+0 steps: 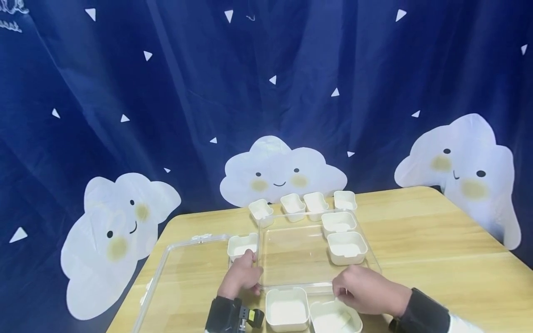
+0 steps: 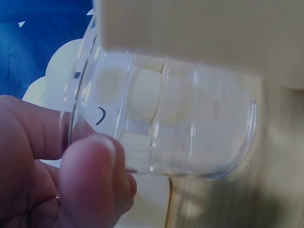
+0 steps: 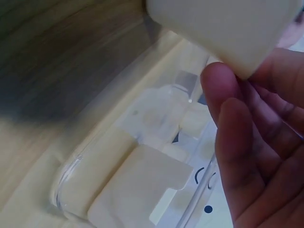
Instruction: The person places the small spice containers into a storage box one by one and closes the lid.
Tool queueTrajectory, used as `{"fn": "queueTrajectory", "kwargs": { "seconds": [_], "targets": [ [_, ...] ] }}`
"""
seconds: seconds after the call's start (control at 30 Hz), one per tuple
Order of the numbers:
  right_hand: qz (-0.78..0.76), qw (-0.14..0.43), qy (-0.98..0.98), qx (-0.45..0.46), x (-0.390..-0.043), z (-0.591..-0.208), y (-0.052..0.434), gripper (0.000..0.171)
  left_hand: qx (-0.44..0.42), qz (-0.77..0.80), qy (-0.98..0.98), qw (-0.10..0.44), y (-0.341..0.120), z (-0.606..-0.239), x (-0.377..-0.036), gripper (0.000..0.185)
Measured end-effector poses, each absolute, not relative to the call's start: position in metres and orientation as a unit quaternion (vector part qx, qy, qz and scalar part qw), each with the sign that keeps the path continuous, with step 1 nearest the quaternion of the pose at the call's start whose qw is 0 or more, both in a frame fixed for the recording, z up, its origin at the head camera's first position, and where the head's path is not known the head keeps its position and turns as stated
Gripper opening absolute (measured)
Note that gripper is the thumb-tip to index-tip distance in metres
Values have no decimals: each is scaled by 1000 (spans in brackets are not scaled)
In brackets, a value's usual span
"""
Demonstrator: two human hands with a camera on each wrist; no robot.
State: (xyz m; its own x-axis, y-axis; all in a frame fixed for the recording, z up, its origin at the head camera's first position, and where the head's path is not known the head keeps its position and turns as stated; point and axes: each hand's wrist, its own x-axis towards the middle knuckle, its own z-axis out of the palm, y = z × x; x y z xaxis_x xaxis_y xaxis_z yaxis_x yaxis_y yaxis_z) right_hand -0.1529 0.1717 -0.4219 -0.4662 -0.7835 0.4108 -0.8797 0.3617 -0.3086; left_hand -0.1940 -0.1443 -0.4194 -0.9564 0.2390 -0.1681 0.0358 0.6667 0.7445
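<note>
My left hand [image 1: 242, 274] grips the near left corner of a clear plastic box [image 1: 297, 286], thumb and fingers on either side of its wall [image 2: 71, 114] in the left wrist view. Curled at the box's front right, my right hand [image 1: 366, 287] pinches the rim of a small white container [image 1: 336, 319]. That container's corner [image 3: 228, 33] shows at the fingertips in the right wrist view. Beside it is a squarish white container [image 1: 287, 310], in front of the box. Two white containers, one behind [image 1: 338, 223] and one nearer [image 1: 347, 247], sit along the box's right side.
Several white containers [image 1: 293, 207] line the table's back edge behind the box. Another white container [image 1: 243, 245] stands just beyond my left hand. A clear lid-like frame [image 1: 166, 259] with white clips lies on the wooden table [image 1: 437, 240] at left. A blue curtain [image 1: 266, 92] hangs behind.
</note>
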Motion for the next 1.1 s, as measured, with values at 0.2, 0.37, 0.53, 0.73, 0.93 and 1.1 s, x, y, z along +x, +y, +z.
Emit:
{"fn": "queueTrajectory", "kwargs": {
  "seconds": [0.2, 0.37, 0.53, 0.73, 0.93, 1.1],
  "targets": [
    [217, 135, -831, 494, -150, -424, 169, 37, 73, 405, 902, 129, -145, -419, -193, 34],
    [202, 144, -844, 475, -147, -423, 170, 35, 78, 406, 901, 128, -145, -419, -192, 34],
    [190, 129, -863, 450, -144, -423, 170, 25, 81, 404, 902, 130, -145, -419, -192, 33],
    [192, 138, -860, 452, -144, -425, 170, 29, 83, 402, 902, 130, -146, -418, -193, 33],
    [203, 131, -846, 475, -147, -427, 172, 32, 78, 401, 904, 125, -147, -419, -193, 32],
    [209, 125, -840, 485, -148, -427, 173, 32, 83, 403, 903, 125, -146, -421, -194, 31]
  ]
}}
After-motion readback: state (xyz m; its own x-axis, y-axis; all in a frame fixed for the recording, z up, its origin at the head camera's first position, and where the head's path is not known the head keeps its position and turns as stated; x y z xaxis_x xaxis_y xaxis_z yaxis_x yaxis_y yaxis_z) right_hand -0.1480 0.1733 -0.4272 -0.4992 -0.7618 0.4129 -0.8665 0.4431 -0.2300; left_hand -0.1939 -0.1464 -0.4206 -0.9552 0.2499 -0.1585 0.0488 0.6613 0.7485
